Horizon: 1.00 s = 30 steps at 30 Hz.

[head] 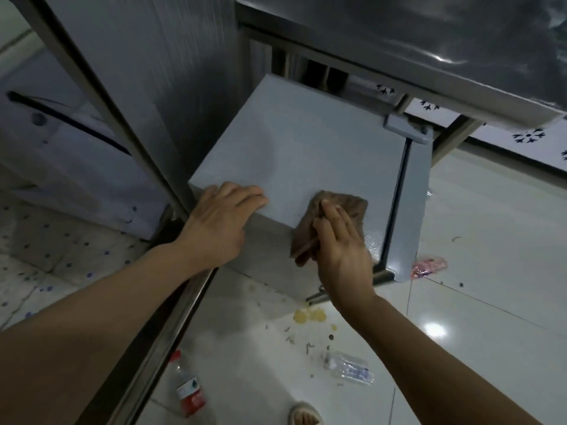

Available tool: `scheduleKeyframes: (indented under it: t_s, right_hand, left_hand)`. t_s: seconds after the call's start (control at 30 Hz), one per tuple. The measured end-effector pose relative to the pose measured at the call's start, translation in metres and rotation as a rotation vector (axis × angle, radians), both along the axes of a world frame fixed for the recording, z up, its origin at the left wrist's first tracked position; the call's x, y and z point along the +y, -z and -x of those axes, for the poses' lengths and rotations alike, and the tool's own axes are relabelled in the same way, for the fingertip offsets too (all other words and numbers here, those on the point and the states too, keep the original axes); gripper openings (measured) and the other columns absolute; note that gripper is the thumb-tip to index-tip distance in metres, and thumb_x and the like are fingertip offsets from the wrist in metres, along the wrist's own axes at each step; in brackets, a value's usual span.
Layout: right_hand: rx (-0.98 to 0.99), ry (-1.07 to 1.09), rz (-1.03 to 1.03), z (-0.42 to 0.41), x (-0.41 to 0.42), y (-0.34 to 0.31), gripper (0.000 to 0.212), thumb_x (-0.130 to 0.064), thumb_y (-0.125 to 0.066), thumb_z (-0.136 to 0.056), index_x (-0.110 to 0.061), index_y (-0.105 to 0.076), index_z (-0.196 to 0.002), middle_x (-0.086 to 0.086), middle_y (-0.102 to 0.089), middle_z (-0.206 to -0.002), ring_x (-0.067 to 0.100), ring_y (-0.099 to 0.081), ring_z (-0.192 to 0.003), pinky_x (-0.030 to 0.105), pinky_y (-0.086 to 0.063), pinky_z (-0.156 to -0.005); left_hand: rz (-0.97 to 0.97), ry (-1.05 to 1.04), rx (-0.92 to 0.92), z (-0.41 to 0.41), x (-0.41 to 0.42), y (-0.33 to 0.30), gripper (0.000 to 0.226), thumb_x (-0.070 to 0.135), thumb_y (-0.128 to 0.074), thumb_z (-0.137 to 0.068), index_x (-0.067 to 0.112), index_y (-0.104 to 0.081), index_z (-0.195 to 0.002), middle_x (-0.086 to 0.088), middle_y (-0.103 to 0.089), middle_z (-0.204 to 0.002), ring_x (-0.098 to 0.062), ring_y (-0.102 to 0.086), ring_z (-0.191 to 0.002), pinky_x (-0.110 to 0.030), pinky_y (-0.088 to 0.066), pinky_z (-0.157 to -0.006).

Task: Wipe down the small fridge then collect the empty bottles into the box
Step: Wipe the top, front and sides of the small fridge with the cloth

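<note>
The small grey fridge [300,142] stands under a steel counter, its flat top facing me. My left hand [221,219] rests flat on the top's near left corner, fingers together. My right hand [340,243] presses a brown cloth [340,204] against the top's near edge; the cloth hangs partly over the side. On the floor below lie two empty plastic bottles: one with a red cap and red label [188,391], one clear and crushed [348,368]. No box is in view.
A steel counter [429,41] overhangs the fridge. A slanted metal frame leg [122,142] runs along my left arm. The white tile floor [491,256] carries yellow stains [310,315], dark crumbs and a pink wrapper [429,266]. A slippered foot [305,417] shows at the bottom.
</note>
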State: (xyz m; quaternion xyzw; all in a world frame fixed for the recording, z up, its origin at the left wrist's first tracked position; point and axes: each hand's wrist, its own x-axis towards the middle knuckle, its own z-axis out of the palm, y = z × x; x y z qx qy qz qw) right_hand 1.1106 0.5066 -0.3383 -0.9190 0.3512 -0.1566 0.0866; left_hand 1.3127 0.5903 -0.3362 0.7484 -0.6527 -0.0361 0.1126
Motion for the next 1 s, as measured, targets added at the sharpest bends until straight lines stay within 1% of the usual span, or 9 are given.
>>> scheduleKeyframes:
  t_s: [0.1,0.2,0.33,0.43,0.53,0.63,0.77,0.9,1.0]
  right_hand:
    - [-0.076,0.018,-0.003,-0.067,0.018,-0.001,0.021,0.003,-0.062,-0.082,0.005,-0.066,-0.103,0.024,-0.055,-0.131,0.045,-0.052,-0.12,0.05,-0.051,-0.091]
    - [-0.103,-0.012,0.013,-0.088,0.023,0.001,0.025,0.005,-0.058,-0.082,0.006,-0.065,-0.106,0.023,-0.054,-0.132,0.044,-0.052,-0.12,0.049,-0.049,-0.092]
    - [-0.001,-0.035,0.061,-0.042,0.014,0.002,0.029,0.005,-0.066,-0.08,0.002,-0.066,-0.109,0.021,-0.053,-0.134,0.041,-0.055,-0.118,0.048,-0.051,-0.09]
    - [0.086,0.063,0.057,0.007,0.008,0.002,0.039,-0.003,-0.074,-0.078,-0.002,-0.064,-0.116,0.021,-0.049,-0.138,0.043,-0.056,-0.115,0.05,-0.053,-0.086]
    - [0.112,0.181,0.021,0.03,0.009,0.005,0.048,-0.004,-0.077,-0.074,-0.002,-0.062,-0.119,0.024,-0.046,-0.139,0.046,-0.055,-0.115,0.054,-0.055,-0.082]
    - [0.02,0.244,0.044,0.008,0.014,0.014,0.041,0.002,-0.074,-0.074,0.002,-0.063,-0.114,0.026,-0.049,-0.136,0.045,-0.048,-0.124,0.058,-0.048,-0.092]
    - [-0.063,0.173,0.088,-0.048,0.023,0.022,0.027,-0.002,-0.062,-0.085,-0.001,-0.064,-0.111,0.024,-0.05,-0.136,0.043,-0.044,-0.128,0.057,-0.041,-0.102]
    - [-0.07,0.079,0.084,-0.082,0.028,0.022,0.031,-0.01,-0.049,-0.086,-0.002,-0.064,-0.113,0.025,-0.049,-0.136,0.044,-0.043,-0.129,0.056,-0.038,-0.104]
    - [-0.021,-0.035,0.132,-0.072,0.018,0.02,0.029,-0.007,-0.06,-0.085,-0.003,-0.064,-0.113,0.026,-0.051,-0.134,0.042,-0.049,-0.124,0.053,-0.046,-0.098]
  left_hand:
    - [0.021,-0.067,-0.028,-0.031,0.008,-0.001,0.058,0.0,-0.067,-0.066,0.005,-0.056,-0.123,-0.012,-0.05,-0.135,-0.035,-0.045,-0.118,-0.049,-0.033,-0.096]
    - [0.007,-0.086,-0.038,-0.052,0.017,0.0,0.062,0.001,-0.066,-0.066,0.007,-0.055,-0.127,-0.011,-0.049,-0.137,-0.034,-0.046,-0.118,-0.048,-0.033,-0.096]
    - [0.0,-0.096,-0.006,-0.052,0.022,0.006,0.073,-0.003,-0.067,-0.061,0.012,-0.052,-0.131,-0.008,-0.045,-0.142,-0.035,-0.044,-0.12,-0.058,-0.034,-0.097]
    - [0.008,-0.144,0.017,-0.047,0.023,0.015,0.079,-0.002,-0.067,-0.06,0.016,-0.048,-0.134,-0.004,-0.04,-0.145,-0.032,-0.039,-0.124,-0.059,-0.033,-0.098]
    - [0.036,-0.161,0.033,-0.048,0.021,0.02,0.079,-0.003,-0.068,-0.057,0.017,-0.05,-0.131,-0.004,-0.044,-0.142,-0.032,-0.042,-0.12,-0.06,-0.034,-0.097]
    - [0.073,-0.153,0.061,-0.049,0.019,0.023,0.077,-0.005,-0.067,-0.054,0.015,-0.053,-0.127,-0.006,-0.049,-0.137,-0.034,-0.045,-0.114,-0.059,-0.037,-0.094]
    - [0.159,-0.147,0.107,-0.052,0.02,0.028,0.073,-0.007,-0.065,-0.056,0.012,-0.055,-0.125,-0.007,-0.051,-0.134,-0.029,-0.042,-0.111,-0.045,-0.036,-0.093]
    - [0.207,-0.138,0.198,-0.053,0.017,0.031,0.067,-0.009,-0.062,-0.06,0.009,-0.055,-0.124,-0.006,-0.052,-0.132,-0.026,-0.039,-0.11,-0.039,-0.041,-0.09]
    - [0.267,-0.121,0.263,-0.062,0.015,0.028,0.058,-0.012,-0.06,-0.062,0.005,-0.06,-0.118,-0.007,-0.057,-0.125,-0.029,-0.045,-0.11,-0.042,-0.044,-0.09]
